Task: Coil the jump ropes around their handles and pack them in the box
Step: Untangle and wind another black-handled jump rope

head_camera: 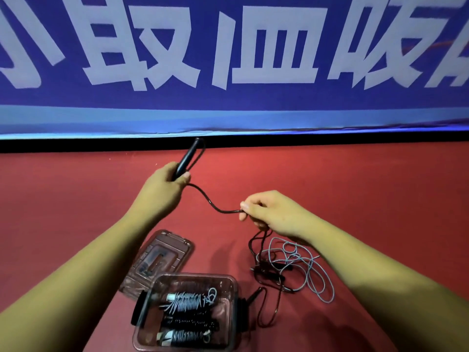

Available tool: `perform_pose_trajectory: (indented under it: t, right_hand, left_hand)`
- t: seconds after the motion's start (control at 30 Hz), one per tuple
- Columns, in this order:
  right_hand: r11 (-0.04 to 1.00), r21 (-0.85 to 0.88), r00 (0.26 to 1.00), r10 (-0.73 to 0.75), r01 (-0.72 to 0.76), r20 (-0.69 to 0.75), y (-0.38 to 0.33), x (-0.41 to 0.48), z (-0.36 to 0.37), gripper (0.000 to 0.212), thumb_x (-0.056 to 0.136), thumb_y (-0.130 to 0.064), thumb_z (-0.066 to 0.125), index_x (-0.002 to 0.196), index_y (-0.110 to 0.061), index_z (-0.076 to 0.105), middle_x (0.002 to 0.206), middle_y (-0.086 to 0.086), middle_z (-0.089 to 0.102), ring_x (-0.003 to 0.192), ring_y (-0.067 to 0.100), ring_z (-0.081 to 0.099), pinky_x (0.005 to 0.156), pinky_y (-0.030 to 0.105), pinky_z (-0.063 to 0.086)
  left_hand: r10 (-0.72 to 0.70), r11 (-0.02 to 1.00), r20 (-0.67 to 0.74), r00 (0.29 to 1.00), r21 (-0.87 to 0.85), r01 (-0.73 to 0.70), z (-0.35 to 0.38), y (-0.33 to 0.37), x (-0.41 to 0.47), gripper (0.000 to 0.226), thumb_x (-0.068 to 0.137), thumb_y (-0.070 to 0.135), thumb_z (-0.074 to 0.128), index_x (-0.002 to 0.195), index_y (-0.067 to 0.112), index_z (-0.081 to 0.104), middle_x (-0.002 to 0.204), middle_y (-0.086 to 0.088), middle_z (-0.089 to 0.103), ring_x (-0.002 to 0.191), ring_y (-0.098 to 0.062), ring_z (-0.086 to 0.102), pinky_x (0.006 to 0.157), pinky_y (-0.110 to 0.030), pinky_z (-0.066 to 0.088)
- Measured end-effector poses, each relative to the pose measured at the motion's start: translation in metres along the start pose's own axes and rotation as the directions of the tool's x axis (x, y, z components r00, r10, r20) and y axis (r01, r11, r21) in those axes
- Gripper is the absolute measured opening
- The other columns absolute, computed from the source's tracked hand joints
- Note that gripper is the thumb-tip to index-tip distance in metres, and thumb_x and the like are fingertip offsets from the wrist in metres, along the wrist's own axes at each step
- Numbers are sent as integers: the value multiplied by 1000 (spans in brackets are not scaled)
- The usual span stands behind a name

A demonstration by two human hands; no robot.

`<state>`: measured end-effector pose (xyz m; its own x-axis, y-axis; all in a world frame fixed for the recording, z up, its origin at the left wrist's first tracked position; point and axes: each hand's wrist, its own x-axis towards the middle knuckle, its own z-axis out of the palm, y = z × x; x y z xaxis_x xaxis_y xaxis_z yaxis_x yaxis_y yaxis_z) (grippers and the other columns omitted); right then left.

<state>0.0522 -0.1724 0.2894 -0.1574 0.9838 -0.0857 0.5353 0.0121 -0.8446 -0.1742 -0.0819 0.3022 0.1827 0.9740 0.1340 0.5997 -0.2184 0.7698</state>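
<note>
Nearest the camera, low on the red bench [380, 186], the clear box [193, 276] stands open with three wound rope bundles [187, 302] lying side by side inside. Its lid [157, 257] lies flat just behind it to the left. Right of the box is a loose tangle: a light blue rope [291, 250] overlapping slack black cord, with a free black handle [255, 294] lying just beside the box wall. Above the tangle, the right hand [271, 212] pinches the black rope [223, 212] between thumb and curled fingers, and the cord trails down from that grip into the pile. Farther out, the left hand [162, 184] has its grip closed round the other black handle [189, 156], which points up and away toward the blue banner [228, 102]; a loop of cord runs alongside it. Judgement: step in hand is the start of coiling the black rope, with few or no turns laid on yet. Next move calls for the right hand to carry the cord round the handle while feeding slack. Tension must stay even, and the black cord has to draw clear of the blue one. The blue rope remains to be done afterwards.
</note>
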Motion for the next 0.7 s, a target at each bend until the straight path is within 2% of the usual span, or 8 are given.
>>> perform_pose_trajectory:
  t: [0.07, 0.17, 0.27, 0.33, 0.4, 0.53, 0.63, 0.7]
  right_hand:
    - [998, -7, 997, -68, 68, -28, -10, 0, -1, 29, 100, -29, 53, 78, -20, 70, 51, 0, 39, 48, 16, 32, 48, 25, 27]
    - [993, -37, 988, -119, 116, -97, -19, -1, 2, 29, 98, -32, 56, 74, -22, 70, 46, -7, 36, 46, 15, 31, 50, 28, 26]
    - [990, -26, 977, -142, 139, -158, -24, -4, 1, 28, 99, -29, 55, 76, -19, 69, 42, -11, 42, 42, 4, 37, 51, 23, 33]
    - [993, 1, 967, -118, 122, -226, -21, -2, 0, 28, 99, -26, 54, 77, -15, 68, 39, -16, 46, 40, 1, 43, 52, 17, 35]
    - [993, 60, 949, -82, 105, -304, -15, 1, 0, 31, 98, -29, 55, 71, -18, 66, 39, -13, 43, 41, 3, 37, 55, 28, 36]
    - [990, 109, 950, -50, 87, -307, -2, 5, -2, 35, 98, -32, 54, 67, -17, 62, 46, 1, 41, 42, 18, 39, 50, 31, 35]
    - [996, -5, 949, -92, 95, -300, 3, 5, -7, 40, 99, -39, 51, 66, -19, 60, 49, 7, 46, 43, 20, 46, 51, 29, 39]
    - [992, -106, 973, -84, 63, -214, 11, 3, -12, 43, 99, -42, 47, 67, -17, 59, 50, 8, 53, 45, 17, 54, 54, 28, 43]
  left_hand:
    - [71, 997, 31, 997, 2, -72, 5, 12, -10, 15, 99, 23, 57, 104, 16, 68, 89, -3, 69, 81, -18, 59, 72, -31, 39]
    - [95, 921, 257, 962, -388, 12, 18, 29, -30, 21, 102, 14, 50, 111, 6, 67, 96, -2, 73, 82, -3, 65, 76, -19, 45]
    - [155, 951, 410, 899, -310, -22, 27, 31, -37, 20, 102, 18, 51, 111, 12, 68, 91, 6, 74, 84, 3, 64, 79, -17, 44]
    - [161, 948, 467, 870, -318, -5, 29, 28, -37, 21, 102, 19, 51, 112, 13, 68, 98, 1, 77, 99, -9, 65, 92, -27, 39]
    - [155, 906, 505, 849, -415, 81, 33, 29, -37, 23, 101, 14, 48, 108, 3, 66, 89, -9, 77, 98, -26, 66, 92, -29, 38]
    - [111, 687, 598, 794, -623, 373, 45, 39, -44, 19, 90, 6, 48, 98, -6, 61, 53, -5, 54, 87, -32, 69, 75, -23, 48]
    - [-2, 446, 595, 804, -719, 533, 47, 43, -38, 23, 81, 14, 50, 91, -3, 61, 47, 3, 41, 68, -24, 55, 72, -27, 38]
    - [-66, 274, 565, 823, -782, 559, 41, 43, -32, 25, 83, 18, 52, 87, -5, 61, 45, 4, 31, 60, -18, 41, 66, -26, 31]
